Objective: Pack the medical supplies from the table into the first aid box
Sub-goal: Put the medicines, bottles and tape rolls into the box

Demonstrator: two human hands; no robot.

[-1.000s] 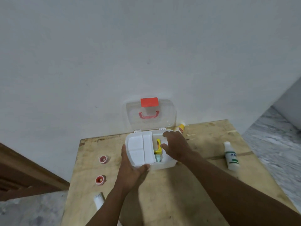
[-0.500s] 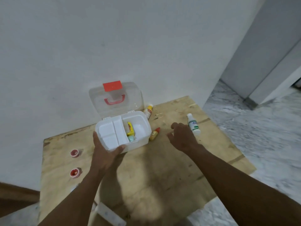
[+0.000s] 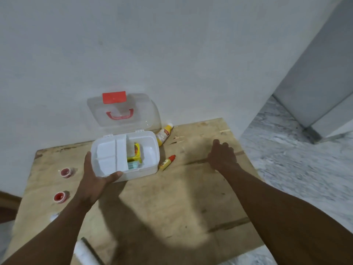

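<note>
White box (image 3: 141, 174) open on table (image 3: 172, 207), yellow pack (image 3: 136, 153) inside | L hand (image 3: 93, 178) grips its near corner | R hand (image 3: 222, 155) left box, now far right, fingers curled down over hidden bottle; grip can't tell | next pickup likely.

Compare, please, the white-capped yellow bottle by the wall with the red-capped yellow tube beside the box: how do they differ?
The white-capped bottle is thicker; the red-capped tube is slimmer. The bottle lies at the first aid box's rear right corner, the tube by its front right corner. Both are yellow, lying flat on the table, unpacked.
</note>
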